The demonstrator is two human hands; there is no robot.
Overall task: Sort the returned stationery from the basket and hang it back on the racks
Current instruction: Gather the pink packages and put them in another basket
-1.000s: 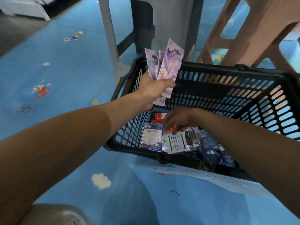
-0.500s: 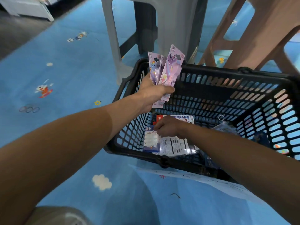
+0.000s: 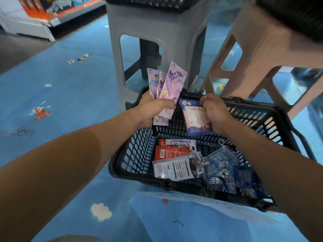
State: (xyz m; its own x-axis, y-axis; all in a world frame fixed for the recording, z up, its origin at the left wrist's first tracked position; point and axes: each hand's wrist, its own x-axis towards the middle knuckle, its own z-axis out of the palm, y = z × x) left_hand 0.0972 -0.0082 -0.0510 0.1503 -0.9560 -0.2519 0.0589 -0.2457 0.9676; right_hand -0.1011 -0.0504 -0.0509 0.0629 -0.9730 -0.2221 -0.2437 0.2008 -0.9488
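Like items gathered above the basket (image 3: 138,149).
The left hand (image 3: 153,109) grips three purple cards (image 3: 170,86) fanned, probably kept together as one kind; the right hand (image 3: 215,111) pinches a notepad (image 3: 194,117) over the basket, where other packets (image 3: 174,165) lie.

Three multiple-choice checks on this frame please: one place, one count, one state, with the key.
1. Where is the blue notepad pack?
A. held above the basket
B. flat on its floor
C. under it

2. How many purple pony packs does the left hand hold?
A. one
B. three
C. five

3. What is the right hand doing?
A. hanging open
B. pressing the basket rim
C. gripping the notepad pack

Key: 1 A, it is gripped well clear of the basket floor; 2 B, three tops fan out; 3 C, it curls round the pack's edge.
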